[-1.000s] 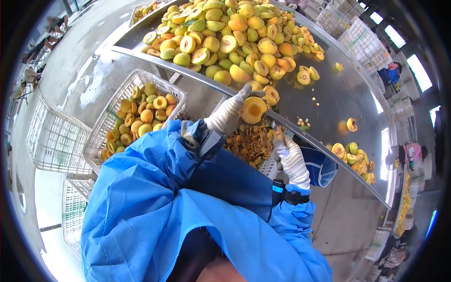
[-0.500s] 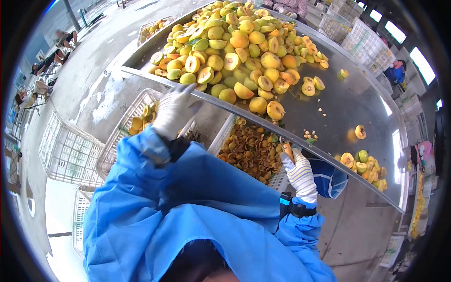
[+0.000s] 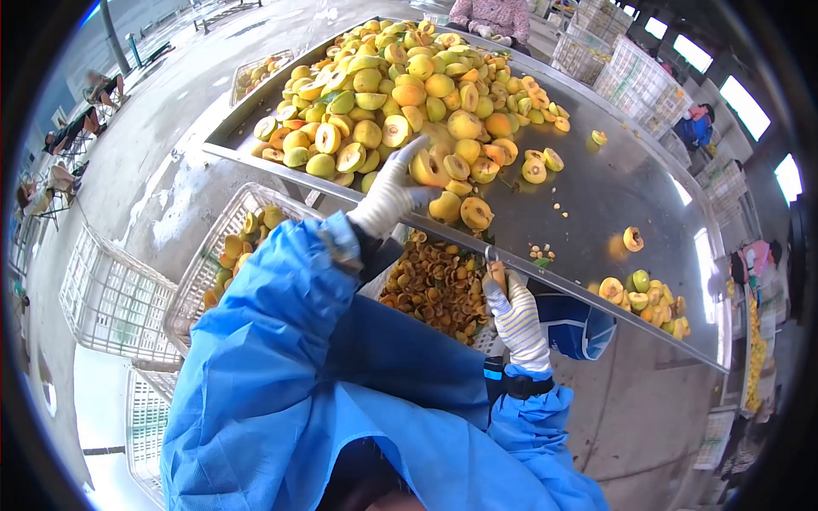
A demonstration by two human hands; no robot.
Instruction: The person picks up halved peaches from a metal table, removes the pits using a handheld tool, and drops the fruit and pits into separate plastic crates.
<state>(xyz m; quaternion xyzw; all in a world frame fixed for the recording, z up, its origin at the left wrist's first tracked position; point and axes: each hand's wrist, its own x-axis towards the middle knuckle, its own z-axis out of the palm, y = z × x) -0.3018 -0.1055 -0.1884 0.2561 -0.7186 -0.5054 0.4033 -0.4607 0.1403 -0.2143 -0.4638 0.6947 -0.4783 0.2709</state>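
Note:
My left hand (image 3: 388, 200), in a whitish glove, reaches over the near rim of the metal table (image 3: 545, 271). Its fingers are spread, with the index finger and thumb on either side of a yellow peach half (image 3: 430, 169) at the front of the peach pile (image 3: 375, 94). Lower right, my right hand (image 3: 518, 319) wears a striped glove and is closed around a small wooden-handled tool with a looped metal tip (image 3: 491, 255). This tool points up near the table edge. Below sits a crate of brownish cut fruit pieces (image 3: 434, 285).
Some peach halves (image 3: 643, 298) lie at the table's right corner, and small pits (image 3: 539, 252) are scattered nearer. A crate with peaches (image 3: 183, 294) and a white crate (image 3: 111, 298) stand at left. A person (image 3: 490, 17) sits across the table; stacked crates (image 3: 643, 89) rise behind.
My left hand has moved right and over the table rim to the front of the pile. My right hand keeps the tool near the edge. The whole view has shifted slightly.

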